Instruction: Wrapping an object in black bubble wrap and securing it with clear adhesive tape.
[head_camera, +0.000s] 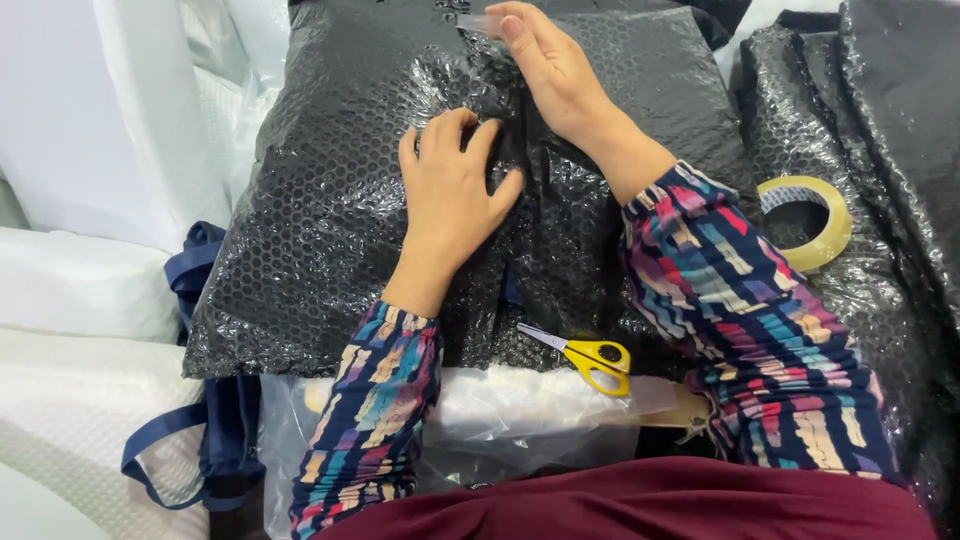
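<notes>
My left hand (452, 190) presses flat on the black bubble-wrap parcel (330, 210); my right hand (550, 65) pinches what looks like clear tape (478, 22).

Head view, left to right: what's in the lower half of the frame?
Navy strap → left sleeve → yellow-handled scissors → right sleeve → roll of clear tape. All but the strap lie on or against black bubble wrap.
</notes>
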